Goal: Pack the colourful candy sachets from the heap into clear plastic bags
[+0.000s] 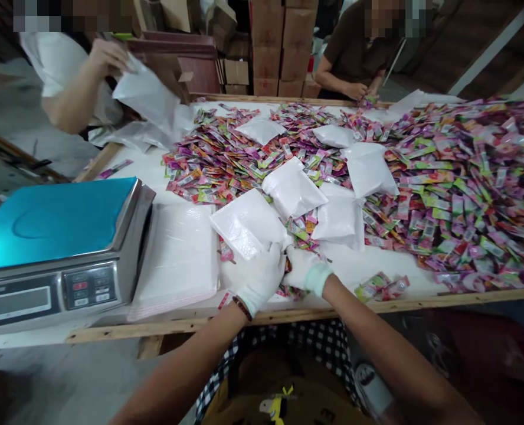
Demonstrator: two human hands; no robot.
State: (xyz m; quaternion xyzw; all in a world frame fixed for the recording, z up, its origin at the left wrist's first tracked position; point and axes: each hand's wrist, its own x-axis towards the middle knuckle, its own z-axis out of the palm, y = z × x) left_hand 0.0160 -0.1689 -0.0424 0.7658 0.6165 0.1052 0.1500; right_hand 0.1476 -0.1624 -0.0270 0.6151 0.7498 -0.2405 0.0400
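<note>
Both gloved hands are placed close together at the near side of a white table (403, 268). The fingers of the left hand (261, 276) and of the right hand (304, 268) are bent towards each other, over some small colourful packets (294, 291); whether any packet is pinched between them cannot be told, because the fingertips are partly hidden. Directly beyond the left hand, a plump white pouch (244, 221) is seen, and its near corner is partly covered by this hand.

The way forward is occupied by more white pouches (294, 189), which are laid on and beside a wide heap of packets (461, 189). On the left side, the space is taken by a stack of flat white bags (180, 254), and next to it by a scale (62, 230) with a shiny blue top. To the right of the right hand, a few loose packets (379, 286) are found near the wooden edge (421, 304).

Across the table, a white bag (149, 97) is held up by a co-worker at the left, and packets are handled by another co-worker (354, 59) at the right. Behind them, brown cartons (268, 47) are piled.
</note>
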